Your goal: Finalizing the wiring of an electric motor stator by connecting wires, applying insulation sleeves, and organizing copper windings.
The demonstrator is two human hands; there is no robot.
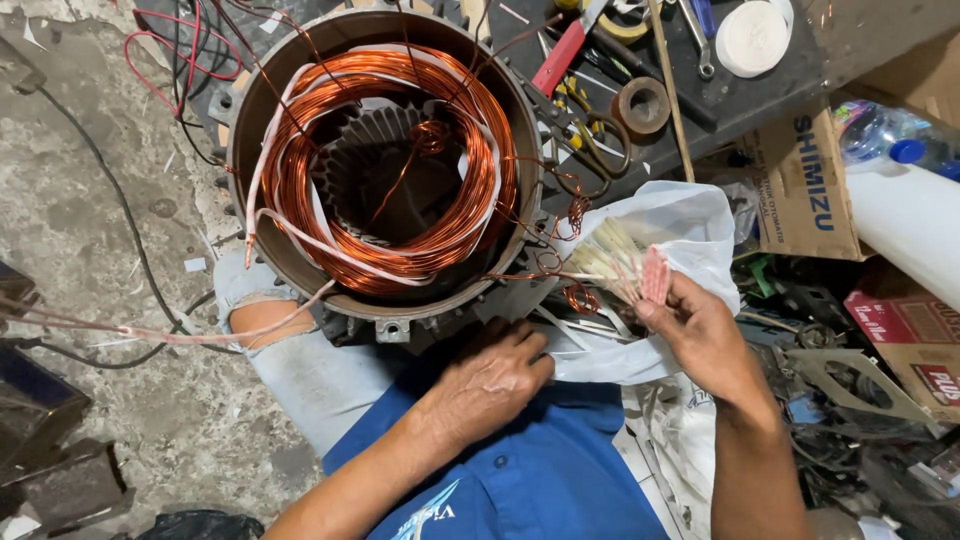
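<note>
A round motor stator housing stands open in front of me, packed with copper wire coils and pale insulating sleeves. My right hand holds a fanned bunch of thin cream and pink strips over a white plastic bag. My left hand rests knuckles up on the bag's lower edge, just below the housing's rim. Loose copper wire ends curl between the coils and the strips.
A dark bench top behind the housing carries red-handled pliers, scissors, tape rolls and a white roll. Cardboard boxes and a white bottle sit at right. Cables cross the concrete floor at left.
</note>
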